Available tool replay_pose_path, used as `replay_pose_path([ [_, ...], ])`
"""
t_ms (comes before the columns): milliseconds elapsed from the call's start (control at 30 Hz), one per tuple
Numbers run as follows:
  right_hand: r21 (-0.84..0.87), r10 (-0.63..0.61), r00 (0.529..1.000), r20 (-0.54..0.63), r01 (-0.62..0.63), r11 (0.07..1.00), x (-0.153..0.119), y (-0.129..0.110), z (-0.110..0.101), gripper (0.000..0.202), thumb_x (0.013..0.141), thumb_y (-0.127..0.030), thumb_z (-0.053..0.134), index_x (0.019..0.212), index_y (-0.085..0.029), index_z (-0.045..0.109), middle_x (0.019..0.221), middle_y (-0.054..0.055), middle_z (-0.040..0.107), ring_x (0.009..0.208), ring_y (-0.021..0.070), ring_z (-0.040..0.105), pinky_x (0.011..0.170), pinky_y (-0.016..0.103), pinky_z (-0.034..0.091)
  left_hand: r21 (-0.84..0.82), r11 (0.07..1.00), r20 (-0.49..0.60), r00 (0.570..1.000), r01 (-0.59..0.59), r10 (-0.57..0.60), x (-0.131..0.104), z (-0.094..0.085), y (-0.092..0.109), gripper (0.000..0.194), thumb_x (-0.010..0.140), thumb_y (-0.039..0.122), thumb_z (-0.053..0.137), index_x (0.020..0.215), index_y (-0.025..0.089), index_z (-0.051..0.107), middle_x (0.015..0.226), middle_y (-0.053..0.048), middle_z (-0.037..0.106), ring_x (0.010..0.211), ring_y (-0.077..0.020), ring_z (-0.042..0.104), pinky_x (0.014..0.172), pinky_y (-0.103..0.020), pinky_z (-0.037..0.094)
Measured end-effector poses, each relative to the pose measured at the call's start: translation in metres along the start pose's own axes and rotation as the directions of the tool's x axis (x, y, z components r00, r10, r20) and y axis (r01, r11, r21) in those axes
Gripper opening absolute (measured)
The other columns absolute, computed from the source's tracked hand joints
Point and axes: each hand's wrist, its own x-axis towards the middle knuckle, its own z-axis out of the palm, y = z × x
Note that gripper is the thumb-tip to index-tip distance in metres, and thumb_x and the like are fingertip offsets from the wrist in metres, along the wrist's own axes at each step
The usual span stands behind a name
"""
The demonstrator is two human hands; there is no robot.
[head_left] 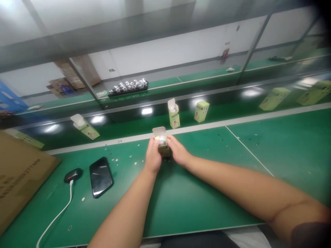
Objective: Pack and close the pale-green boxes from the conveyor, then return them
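Observation:
Between my two hands, a small carton [164,150] stands at the far side of the green table, its top flap raised. My left hand [153,156] is closed against the carton's left side, and my right hand [179,151] is closed against its right side. Something pale shows inside the carton's mouth, too small to make out. Just beyond, on the dark green belt, are an open-flapped light-green carton [174,117] and a shut light-green carton [201,111].
Left on the table [207,196] lie a black phone [101,177], a black device [73,175] with a white cable, and a large cardboard box [23,175]. More cartons sit along the belt, including an open one [86,128]. Across it stands a tray of small football-patterned balls [129,86].

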Motion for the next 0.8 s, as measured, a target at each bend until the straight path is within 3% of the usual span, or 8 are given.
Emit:
replay_pose_path([
  [100,0.157,0.08,0.996,0.03,-0.083,0.984,0.0,-0.002,0.006,0.029,0.097,-0.039,0.041,0.117,-0.022,0.053,0.108,0.005,0.066,0.096,0.0195,0.065,0.084,0.033,0.057,-0.029,0.999,0.055,0.998,0.018,-0.016,0.0,0.002,0.005,0.038,0.09,0.037,0.047,0.124,0.022,0.054,0.107,-0.004,0.067,0.096,-0.0197,0.065,0.084,-0.03,0.053],
  [267,0.21,0.083,0.996,0.009,-0.083,0.974,0.007,-0.014,0.013,0.029,0.092,-0.034,0.048,0.118,-0.021,0.051,0.111,0.006,0.065,0.101,0.0198,0.064,0.085,0.032,0.056,-0.022,0.998,0.07,0.996,-0.055,0.056,-0.001,0.005,0.013,0.043,0.088,0.027,0.05,0.131,0.025,0.048,0.123,-0.004,0.062,0.105,-0.0185,0.063,0.09,-0.029,0.05],
  [333,0.135,-0.007,0.998,-0.065,0.016,0.991,0.011,-0.02,0.011,0.032,0.084,-0.026,0.057,0.115,-0.021,0.051,0.108,0.005,0.065,0.099,0.0185,0.063,0.086,0.032,0.054,-0.032,0.991,0.029,0.991,-0.133,0.134,-0.001,0.006,0.014,0.04,0.086,0.023,0.055,0.126,0.026,0.051,0.122,-0.004,0.062,0.106,-0.0184,0.062,0.093,-0.031,0.05],
  [400,0.025,-0.164,0.982,-0.098,0.167,0.986,0.015,-0.026,0.005,0.022,0.078,-0.024,0.062,0.099,-0.021,0.057,0.098,0.003,0.064,0.092,0.0172,0.063,0.084,0.031,0.053,-0.019,0.979,-0.002,0.979,-0.205,0.205,-0.001,0.006,0.013,0.023,0.082,0.023,0.061,0.105,0.023,0.06,0.112,-0.004,0.064,0.103,-0.0191,0.063,0.092,-0.033,0.05],
  [500,-0.131,-0.396,0.918,0.002,0.393,0.91,0.018,-0.029,-0.01,0.006,0.078,-0.024,0.062,0.075,-0.019,0.062,0.087,0.003,0.064,0.084,0.0174,0.062,0.081,0.034,0.053,-0.023,0.954,0.017,0.954,-0.299,0.299,-0.001,0.002,0.01,0.012,0.083,0.031,0.061,0.081,0.019,0.061,0.103,-0.005,0.065,0.1,-0.0215,0.063,0.091,-0.037,0.05],
  [600,-0.213,-0.552,0.819,0.16,0.574,0.79,0.02,-0.026,-0.026,0.017,0.083,-0.022,0.053,0.085,-0.021,0.07,0.098,0.005,0.068,0.094,0.0203,0.065,0.088,0.04,0.053,0.006,0.919,0.061,0.917,-0.395,0.394,0.0,-0.002,0.006,0.033,0.092,0.047,0.046,0.089,0.019,0.063,0.109,-0.009,0.064,0.107,-0.0249,0.061,0.097,-0.043,0.047],
  [667,-0.246,-0.587,0.776,0.231,0.63,0.737,0.021,-0.023,-0.033,0.022,0.086,-0.024,0.052,0.097,-0.022,0.071,0.108,0.006,0.068,0.101,0.0215,0.064,0.093,0.042,0.051,0.088,0.904,0.083,0.908,-0.418,0.412,0.0,-0.003,0.004,0.032,0.091,0.049,0.05,0.096,0.02,0.061,0.114,-0.009,0.063,0.109,-0.0249,0.061,0.098,-0.042,0.046],
  [800,-0.354,-0.59,0.776,0.224,0.629,0.692,0.021,-0.024,-0.033,0.021,0.087,-0.03,0.06,0.104,-0.023,0.07,0.11,0.006,0.07,0.102,0.0216,0.065,0.094,0.041,0.052,0.196,0.899,0.067,0.919,-0.393,0.388,0.002,-0.002,0.005,0.025,0.087,0.039,0.065,0.101,0.02,0.058,0.115,-0.009,0.062,0.107,-0.0219,0.061,0.095,-0.037,0.047],
])
